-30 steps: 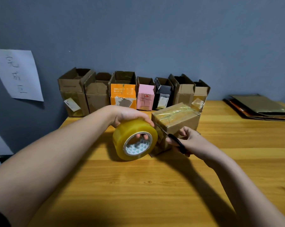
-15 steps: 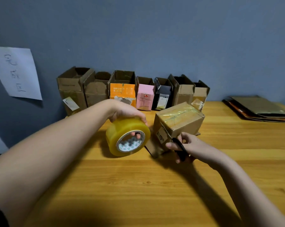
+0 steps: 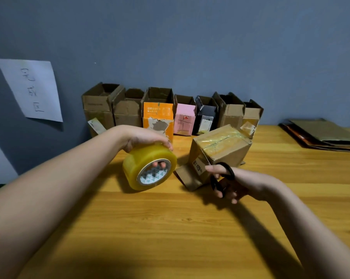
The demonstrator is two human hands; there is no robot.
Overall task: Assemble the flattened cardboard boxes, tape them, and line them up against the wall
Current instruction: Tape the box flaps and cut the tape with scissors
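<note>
Along the wall (image 3: pixel 190 47), seven finished boxes (image 3: pixel 170 114) are already standing in a row, open tops up. My left hand (image 3: pixel 144 138) is curling over the tape roll (image 3: pixel 150 168), fingers hooked through its core, holding it just above the table (image 3: pixel 170 228). Right of it, the box (image 3: pixel 218 152) I am working on is sitting tilted, tape across its top, one flap splayed underneath. My right hand (image 3: pixel 236 182) is gripping black scissors (image 3: pixel 222 176) beside it, thumb through a loop. Far right, flattened boxes (image 3: pixel 323 133) are waiting in a stack, so several remain, I reckon.
</note>
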